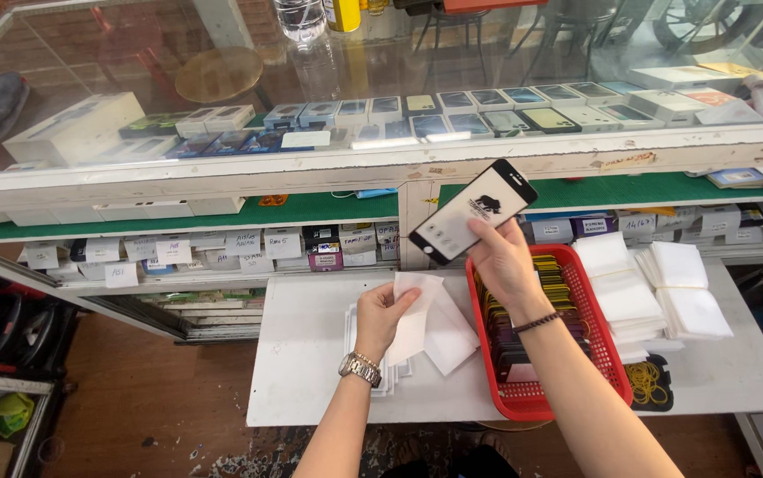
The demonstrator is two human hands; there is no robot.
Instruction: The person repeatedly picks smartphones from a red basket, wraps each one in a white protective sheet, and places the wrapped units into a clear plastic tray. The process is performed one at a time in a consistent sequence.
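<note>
Head view, down over white table (pixel 310 354)

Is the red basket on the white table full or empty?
Nearly full. The red basket holds dense rows of dark flat pieces standing on edge along most of its length; only the near end shows bare bottom.

Basket (pixel 613 358) lies between envelope pile (pixel 372 341) and stacks (pixel 655 296).

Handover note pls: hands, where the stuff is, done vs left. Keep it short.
Right hand: holds a phone screen protector up over the red basket.
Left hand: grips a white paper sleeve above the stack of sleeves on the white table.
Done: protector picked up, sleeve in hand.
Left: protector is not yet in the sleeve. The basket holds many more; bundled white sleeves and rubber bands sit beside it.
</note>
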